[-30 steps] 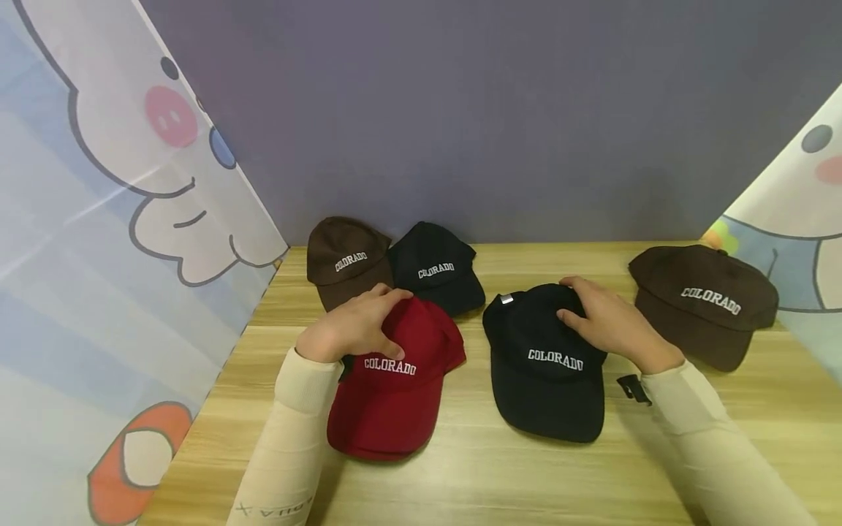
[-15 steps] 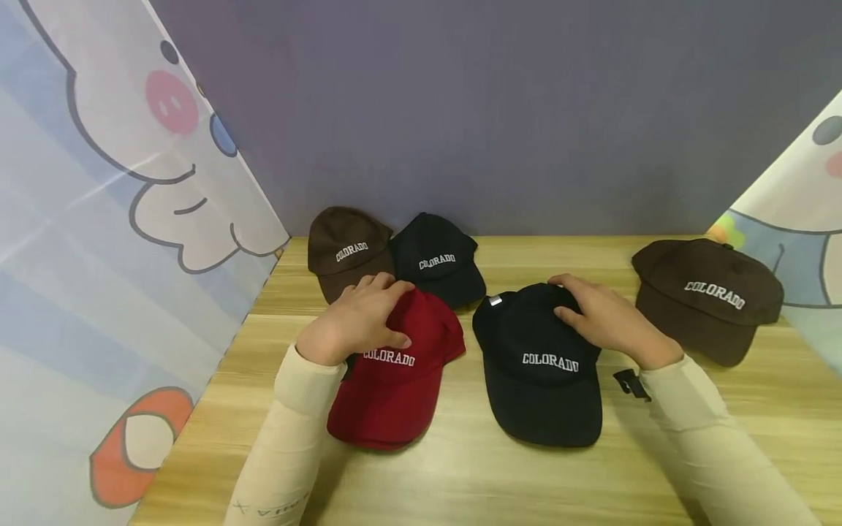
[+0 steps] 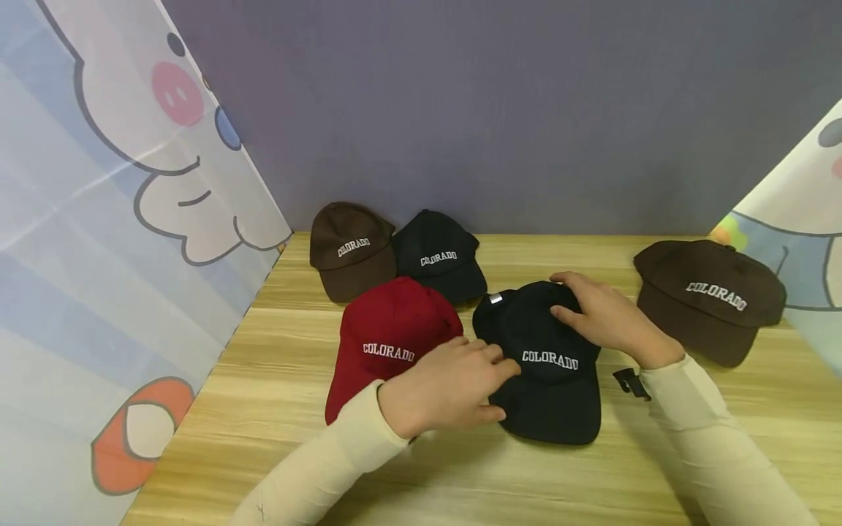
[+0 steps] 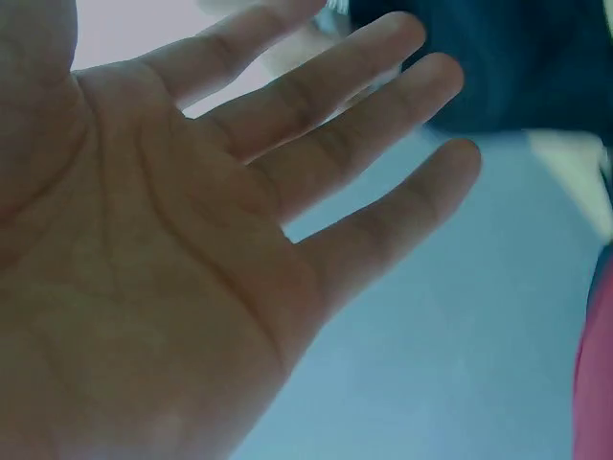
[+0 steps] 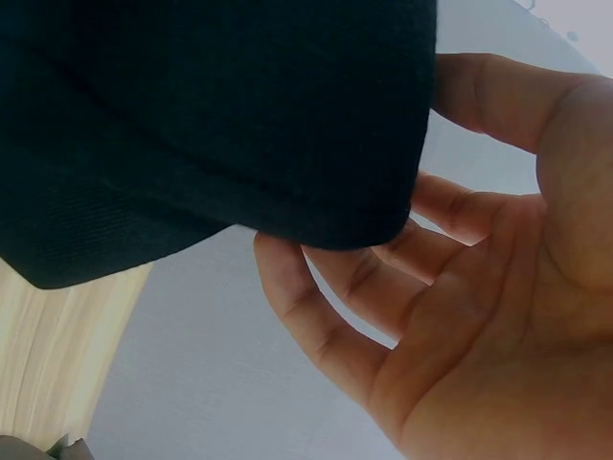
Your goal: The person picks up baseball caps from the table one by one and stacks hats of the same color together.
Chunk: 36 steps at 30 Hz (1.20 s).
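Note:
A black baseball cap with white COLORADO lettering faces front at the middle right of the table. My right hand holds its crown from the right, thumb on the front and fingers over the top. In the right wrist view the dark cap fabric lies between thumb and fingers. My left hand hovers in front of the red cap, its fingers reaching over the black cap's left side. Stretched fingers and a bare palm show in the left wrist view. The forearm hides part of the red brim.
Behind the red cap sit a brown cap and another black cap, side by side. One more brown cap lies at the right. A small black tag shows by the right wrist. A grey wall bounds the back of the wooden table.
My left hand has left the red cap and moved right, toward the black cap. The black cap has shifted slightly left under my right hand, which keeps hold of it.

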### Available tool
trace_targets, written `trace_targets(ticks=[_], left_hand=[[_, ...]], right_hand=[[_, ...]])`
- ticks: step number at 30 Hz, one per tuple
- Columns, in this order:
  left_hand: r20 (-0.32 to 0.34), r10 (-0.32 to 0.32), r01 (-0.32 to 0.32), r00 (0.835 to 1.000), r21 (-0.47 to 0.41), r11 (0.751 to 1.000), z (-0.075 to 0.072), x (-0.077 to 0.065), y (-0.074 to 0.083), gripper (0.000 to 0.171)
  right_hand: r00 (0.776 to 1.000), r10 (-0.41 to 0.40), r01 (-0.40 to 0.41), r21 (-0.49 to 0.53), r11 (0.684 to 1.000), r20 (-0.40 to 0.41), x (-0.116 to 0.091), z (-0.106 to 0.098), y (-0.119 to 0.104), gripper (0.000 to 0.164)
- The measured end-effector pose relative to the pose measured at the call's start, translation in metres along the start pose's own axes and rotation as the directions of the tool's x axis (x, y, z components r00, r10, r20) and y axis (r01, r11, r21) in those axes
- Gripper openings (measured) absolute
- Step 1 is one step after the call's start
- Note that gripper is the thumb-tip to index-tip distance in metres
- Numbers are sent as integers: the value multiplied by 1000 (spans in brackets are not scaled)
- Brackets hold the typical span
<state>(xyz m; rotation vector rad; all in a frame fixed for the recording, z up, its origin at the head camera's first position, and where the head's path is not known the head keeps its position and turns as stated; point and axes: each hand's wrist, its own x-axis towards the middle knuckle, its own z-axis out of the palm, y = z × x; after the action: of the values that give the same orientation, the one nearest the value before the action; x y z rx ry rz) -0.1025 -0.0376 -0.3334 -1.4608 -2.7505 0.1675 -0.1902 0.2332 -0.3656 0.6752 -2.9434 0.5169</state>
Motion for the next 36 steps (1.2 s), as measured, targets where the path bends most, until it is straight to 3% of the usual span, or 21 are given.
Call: trace_targets(ticks=[6, 15, 22, 36], left_hand=[[76, 42, -48, 996, 71, 996, 27, 9, 31, 55], [123, 30, -43, 992, 102, 994, 51, 11, 45, 60], [138, 29, -43, 990, 98, 994, 56, 14, 48, 64], [126, 69, -77, 990, 64, 995, 55, 17, 43, 83]], right_hand=[[1000, -10, 10, 16, 1000, 16, -1, 0, -3, 57], [999, -32, 32, 21, 999, 7, -3, -2, -5, 55], [994, -110, 110, -11, 994, -9, -4, 1, -3, 54], [991, -136, 136, -13, 991, -17, -1, 7, -6, 52]])
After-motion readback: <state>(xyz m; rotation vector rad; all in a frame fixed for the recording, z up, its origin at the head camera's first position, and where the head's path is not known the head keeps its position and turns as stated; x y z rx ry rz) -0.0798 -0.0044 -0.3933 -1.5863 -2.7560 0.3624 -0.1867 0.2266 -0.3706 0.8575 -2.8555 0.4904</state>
